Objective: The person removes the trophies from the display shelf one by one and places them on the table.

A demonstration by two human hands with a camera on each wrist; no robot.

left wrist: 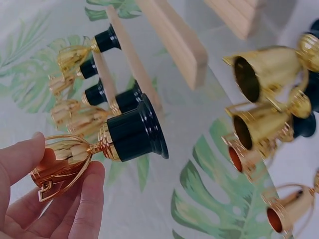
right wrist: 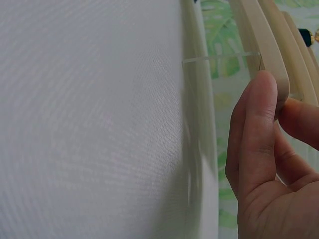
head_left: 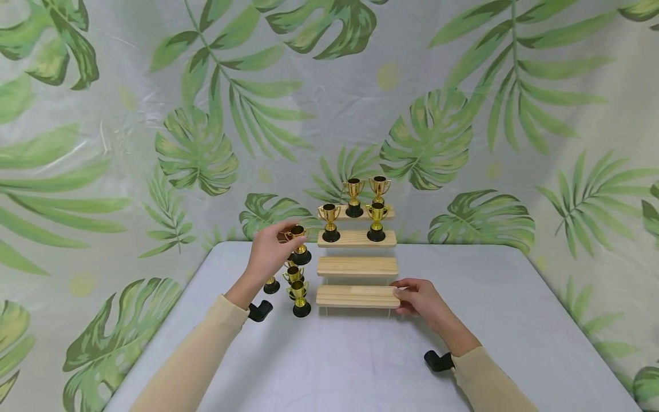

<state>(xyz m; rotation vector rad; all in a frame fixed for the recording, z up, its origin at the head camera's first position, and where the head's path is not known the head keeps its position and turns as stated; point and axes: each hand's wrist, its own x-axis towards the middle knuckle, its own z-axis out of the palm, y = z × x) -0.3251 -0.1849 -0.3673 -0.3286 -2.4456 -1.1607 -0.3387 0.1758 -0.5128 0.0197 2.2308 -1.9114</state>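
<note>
My left hand [head_left: 269, 250] pinches a small gold trophy cup [head_left: 301, 256] by its bowl, left of the stepped wooden display stand [head_left: 356, 265]. In the left wrist view the held trophy [left wrist: 130, 133] lies sideways in the picture, its black base pointing away from the fingers. My right hand [head_left: 423, 302] grips the right end of the stand's lowest shelf [head_left: 355, 295], thumb on one side and fingers on the other. Two trophies [head_left: 353, 198] stand on the top shelf and two more [head_left: 330, 222] on the second shelf. The two lower shelves carry none.
Several more trophies [head_left: 300, 300] stand on the white-covered table [head_left: 329, 366], just left of the stand and below my left hand. A clear support leg [right wrist: 222, 56] holds up the lowest shelf. Behind the table hangs a leaf-patterned cloth [head_left: 350, 114].
</note>
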